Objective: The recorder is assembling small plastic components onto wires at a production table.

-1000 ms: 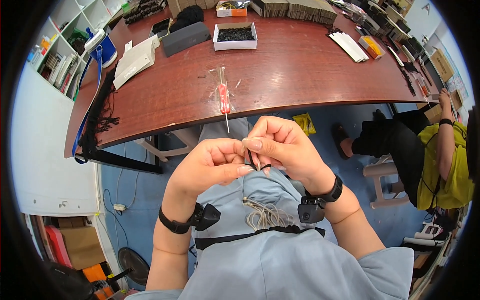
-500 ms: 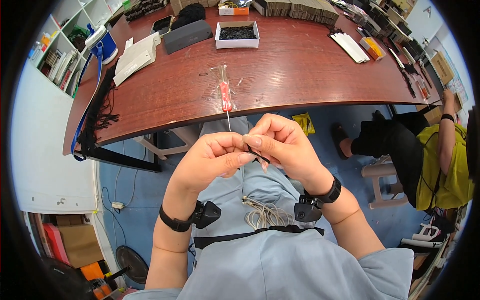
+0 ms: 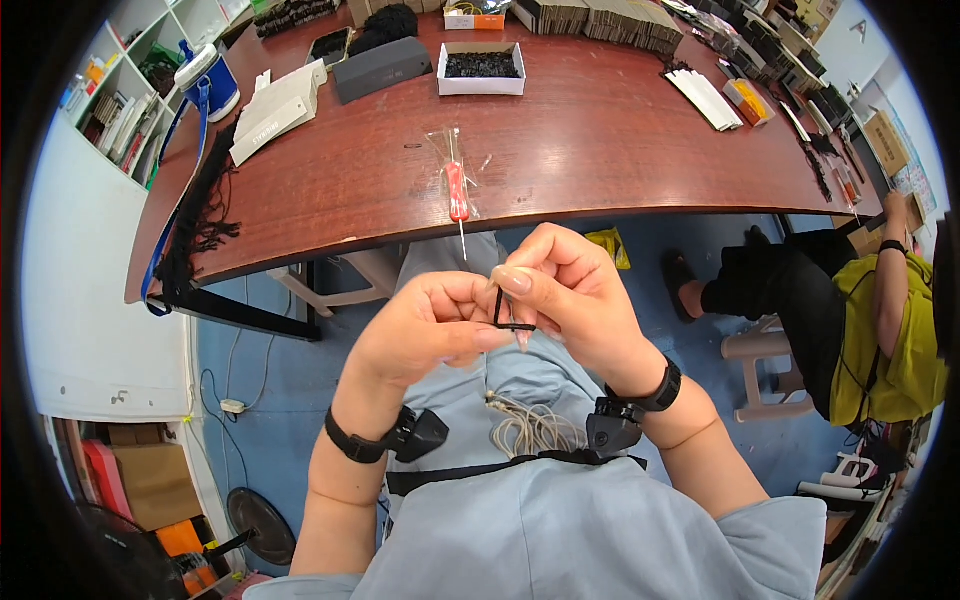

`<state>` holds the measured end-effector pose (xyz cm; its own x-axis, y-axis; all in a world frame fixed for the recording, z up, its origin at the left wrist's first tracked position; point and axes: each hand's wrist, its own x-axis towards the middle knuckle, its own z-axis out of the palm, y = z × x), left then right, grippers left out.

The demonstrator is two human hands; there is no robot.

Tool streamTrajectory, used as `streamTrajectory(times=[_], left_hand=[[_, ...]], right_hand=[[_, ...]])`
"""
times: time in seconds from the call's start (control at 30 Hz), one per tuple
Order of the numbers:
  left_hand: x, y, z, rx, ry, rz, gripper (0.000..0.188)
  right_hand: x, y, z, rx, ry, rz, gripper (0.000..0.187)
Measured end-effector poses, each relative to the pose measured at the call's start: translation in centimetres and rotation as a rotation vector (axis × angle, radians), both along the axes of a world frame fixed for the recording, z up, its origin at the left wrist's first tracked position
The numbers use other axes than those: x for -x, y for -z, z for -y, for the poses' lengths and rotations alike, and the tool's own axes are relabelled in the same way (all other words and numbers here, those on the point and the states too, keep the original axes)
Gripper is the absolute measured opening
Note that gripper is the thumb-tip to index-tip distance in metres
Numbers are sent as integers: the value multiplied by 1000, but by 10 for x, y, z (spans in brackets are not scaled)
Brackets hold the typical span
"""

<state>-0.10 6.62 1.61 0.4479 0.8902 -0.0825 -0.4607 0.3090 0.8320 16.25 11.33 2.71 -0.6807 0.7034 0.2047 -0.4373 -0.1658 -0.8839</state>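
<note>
Both hands meet over my lap, just off the table's near edge. A short black cord (image 3: 516, 327) is bent at an angle between them. My left hand (image 3: 425, 325) pinches its lower part between thumb and fingers. My right hand (image 3: 570, 295) grips the upper end between thumb and forefinger. The cord's ends are hidden in the fingers. Just beyond the hands, a red-handled tool with a thin metal shaft (image 3: 458, 190) lies on the table with its shaft sticking out over the edge. Clear plastic wrap surrounds its handle.
On the red-brown table (image 3: 340, 190) are a white box of small black pieces (image 3: 482, 85), a dark grey box (image 3: 382, 70), black fringed cords (image 3: 205, 225) and a blue-white jug (image 3: 208, 85). A person in a yellow-green top (image 3: 885, 340) sits at the right.
The black cord has gone from a slanting strand to a sharp bend between my fingers. My left hand has shifted slightly right and down; both hands keep their pinch.
</note>
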Motion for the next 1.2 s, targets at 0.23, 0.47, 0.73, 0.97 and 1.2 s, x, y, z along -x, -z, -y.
streamTrajectory(times=[0.23,0.47,0.73,0.97,1.2], left_hand=[[2,-11,-2,-91,-25,-249,15],[-2,7,-2,197,137,443,19],[2,-12,4,-13,10,28,8],[-24,-11,15,-1161,-909,-1251,14],[-23,-3,7,-1263,-1020,-1395,18]], right_hand=[[1,3,-1,9,-46,19,10],[4,3,-3,-407,86,-125,8],[-13,-11,-15,-518,-117,76,5],[-9,-9,-10,-10,16,21,15],[-17,-22,-2,78,11,159,17]])
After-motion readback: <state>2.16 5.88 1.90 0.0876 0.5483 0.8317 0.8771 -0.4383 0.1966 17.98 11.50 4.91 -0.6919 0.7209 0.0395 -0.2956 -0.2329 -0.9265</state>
